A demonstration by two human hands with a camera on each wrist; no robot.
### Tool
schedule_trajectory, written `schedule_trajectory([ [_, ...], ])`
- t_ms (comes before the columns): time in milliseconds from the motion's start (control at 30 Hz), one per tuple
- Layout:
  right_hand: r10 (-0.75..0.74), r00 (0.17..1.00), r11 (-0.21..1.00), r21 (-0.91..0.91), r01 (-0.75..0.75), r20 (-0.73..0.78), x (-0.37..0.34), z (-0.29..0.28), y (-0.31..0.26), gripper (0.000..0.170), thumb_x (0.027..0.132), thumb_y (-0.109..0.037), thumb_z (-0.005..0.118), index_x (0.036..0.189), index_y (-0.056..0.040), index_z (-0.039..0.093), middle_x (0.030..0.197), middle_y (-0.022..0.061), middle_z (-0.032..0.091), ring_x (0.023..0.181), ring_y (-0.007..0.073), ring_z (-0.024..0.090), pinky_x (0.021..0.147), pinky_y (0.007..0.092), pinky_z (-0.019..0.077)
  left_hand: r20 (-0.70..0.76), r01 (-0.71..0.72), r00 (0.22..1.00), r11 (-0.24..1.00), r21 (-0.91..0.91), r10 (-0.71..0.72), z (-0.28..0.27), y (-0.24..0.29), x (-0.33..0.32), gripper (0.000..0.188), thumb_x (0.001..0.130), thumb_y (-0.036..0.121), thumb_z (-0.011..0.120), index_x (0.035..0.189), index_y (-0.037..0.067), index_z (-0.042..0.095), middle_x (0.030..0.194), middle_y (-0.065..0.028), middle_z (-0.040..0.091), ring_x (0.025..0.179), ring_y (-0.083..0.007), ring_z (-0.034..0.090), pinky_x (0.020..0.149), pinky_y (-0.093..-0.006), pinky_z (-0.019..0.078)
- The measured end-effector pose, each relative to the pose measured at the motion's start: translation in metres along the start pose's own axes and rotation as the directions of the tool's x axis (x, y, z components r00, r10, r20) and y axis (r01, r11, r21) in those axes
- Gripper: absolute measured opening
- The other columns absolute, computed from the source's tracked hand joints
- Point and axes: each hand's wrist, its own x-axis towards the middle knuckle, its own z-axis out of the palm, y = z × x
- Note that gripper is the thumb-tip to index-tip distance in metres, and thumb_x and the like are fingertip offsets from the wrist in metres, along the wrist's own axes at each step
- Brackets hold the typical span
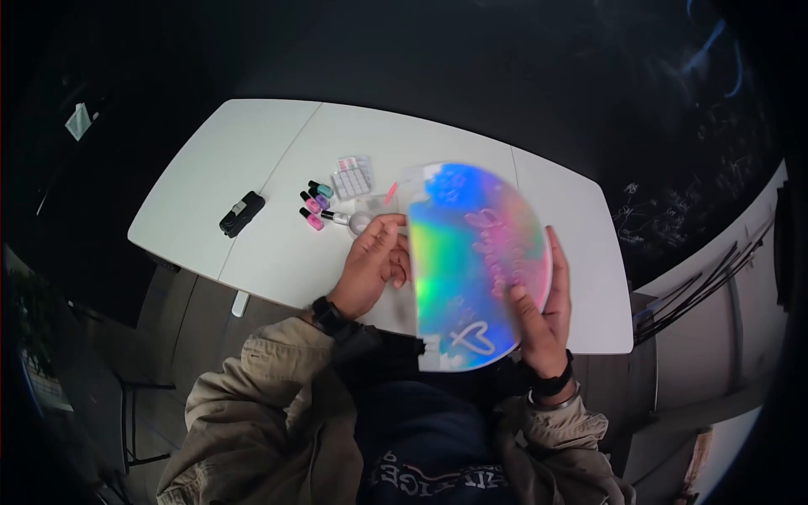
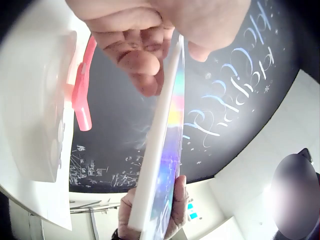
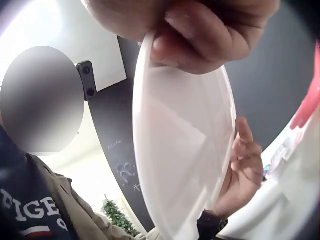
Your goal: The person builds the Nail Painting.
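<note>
A half-round case (image 1: pixel 454 269) with a shiny rainbow front, raised lettering and a white heart stands upright above the table. My right hand (image 1: pixel 545 324) grips its curved edge, thumb on the rainbow face and fingers behind. The case's pale back (image 3: pixel 185 130) shows in the right wrist view. Beside the straight edge, my left hand (image 1: pixel 374 261) has loosely curled fingers, the fingertips right at that edge. From the left wrist, the case's white edge (image 2: pixel 155 145) runs down from my left hand to my right hand (image 2: pixel 177 210).
On the white table (image 1: pixel 278 143) lie several small nail polish bottles (image 1: pixel 311 217), a clear tray of white pieces (image 1: pixel 352 177), a slim pink tool (image 1: pixel 391 193), a pale ring (image 1: pixel 360 222) and a black object (image 1: pixel 241 213). A chalkboard (image 2: pixel 115 115) rises behind.
</note>
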Motion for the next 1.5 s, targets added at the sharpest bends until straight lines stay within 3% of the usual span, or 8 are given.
schedule_trajectory([
  [33, 0.034, 0.998, 0.993, 0.114, -0.028, -0.046, 0.003, 0.003, -0.012, 0.076, 0.110, -0.007, 0.064, 0.173, 0.0012, 0.023, 0.163, 0.0183, 0.049, 0.146, 0.0230, 0.052, 0.122, 0.0374, 0.0417, -0.034, 0.012, 0.999, 0.999, 0.036, -0.011, 0.002, 0.005, 0.001, 0.039, 0.121, 0.041, 0.045, 0.141, 0.009, 0.055, 0.116, -0.0092, 0.075, 0.084, -0.0139, 0.070, 0.064, -0.0249, 0.0497],
  [167, -0.106, 0.962, 0.990, -0.114, 0.080, -0.251, 0.015, -0.028, -0.005, 0.069, 0.112, -0.009, 0.062, 0.173, -0.0056, 0.030, 0.155, 0.0156, 0.057, 0.132, 0.0184, 0.061, 0.112, 0.0331, 0.0501, -0.132, 0.005, 0.991, 0.996, 0.092, 0.007, -0.006, 0.001, 0.006, 0.036, 0.121, 0.038, 0.048, 0.141, 0.010, 0.054, 0.114, -0.0116, 0.075, 0.082, -0.0149, 0.069, 0.066, -0.0271, 0.0490],
  [367, -0.039, 0.923, 0.960, -0.272, -0.072, -0.383, 0.022, -0.060, -0.008, 0.072, 0.110, -0.001, 0.058, 0.174, -0.0041, 0.026, 0.156, 0.0202, 0.055, 0.132, 0.0216, 0.060, 0.115, 0.0353, 0.0475, -0.131, -0.017, 0.991, 0.994, 0.111, 0.032, -0.011, -0.008, 0.008, 0.031, 0.120, 0.033, 0.050, 0.141, 0.010, 0.055, 0.118, -0.0113, 0.074, 0.097, -0.0156, 0.068, 0.084, -0.0320, 0.0506],
  [700, 0.049, 0.943, 0.930, -0.330, -0.164, -0.330, 0.026, -0.090, 0.040, 0.074, 0.106, -0.003, 0.059, 0.172, -0.0021, 0.026, 0.131, 0.0247, 0.075, 0.117, 0.0292, 0.074, 0.105, 0.0362, 0.0551, -0.123, -0.001, 0.992, 0.990, 0.142, 0.018, -0.013, -0.014, 0.008, 0.026, 0.120, 0.029, 0.049, 0.132, 0.009, 0.061, 0.120, -0.0101, 0.073, 0.101, -0.0157, 0.067, 0.087, -0.0325, 0.0511],
  [833, 0.164, 0.940, 0.928, -0.276, -0.249, -0.298, 0.028, -0.082, 0.042, 0.071, 0.108, 0.000, 0.055, 0.172, -0.0003, 0.025, 0.137, 0.0192, 0.071, 0.118, 0.0203, 0.070, 0.104, 0.0308, 0.0534, -0.099, 0.009, 0.995, 0.987, 0.163, 0.008, -0.014, -0.015, 0.008, 0.026, 0.120, 0.028, 0.049, 0.127, 0.008, 0.063, 0.118, -0.0094, 0.074, 0.098, -0.0152, 0.068, 0.085, -0.0319, 0.0509],
  [933, 0.086, 0.951, 0.872, -0.440, -0.216, -0.297, 0.029, -0.080, 0.050, 0.076, 0.103, -0.009, 0.058, 0.171, 0.0015, 0.025, 0.107, 0.0270, 0.079, 0.092, 0.0334, 0.079, 0.088, 0.0394, 0.0607, -0.109, 0.019, 0.994, 0.981, 0.195, 0.003, -0.013, -0.017, 0.007, 0.026, 0.120, 0.028, 0.050, 0.124, 0.007, 0.064, 0.116, -0.0090, 0.075, 0.095, -0.0147, 0.067, 0.084, -0.0315, 0.0506],
  [1067, 0.111, 0.951, 0.843, -0.480, -0.244, -0.289, 0.031, -0.077, 0.051, 0.077, 0.102, -0.011, 0.059, 0.170, 0.0034, 0.026, 0.083, 0.0214, 0.073, 0.073, 0.0304, 0.074, 0.072, 0.0403, 0.0576, -0.110, 0.021, 0.994, 0.980, 0.196, 0.001, -0.013, -0.019, 0.008, 0.026, 0.120, 0.027, 0.050, 0.119, 0.007, 0.065, 0.115, -0.0088, 0.075, 0.092, -0.0141, 0.067, 0.083, -0.0302, 0.0500],
  [1500, 0.205, 0.948, 0.858, -0.421, -0.293, -0.242, 0.037, -0.059, 0.039, 0.074, 0.106, -0.016, 0.058, 0.170, 0.0039, 0.026, 0.076, 0.0174, 0.070, 0.066, 0.0271, 0.070, 0.068, 0.0377, 0.0566, -0.073, 0.031, 0.997, 0.978, 0.206, -0.016, -0.020, -0.020, 0.008, 0.025, 0.120, 0.027, 0.051, 0.118, 0.007, 0.066, 0.119, -0.0085, 0.076, 0.095, -0.0113, 0.068, 0.084, -0.0280, 0.0513],
])
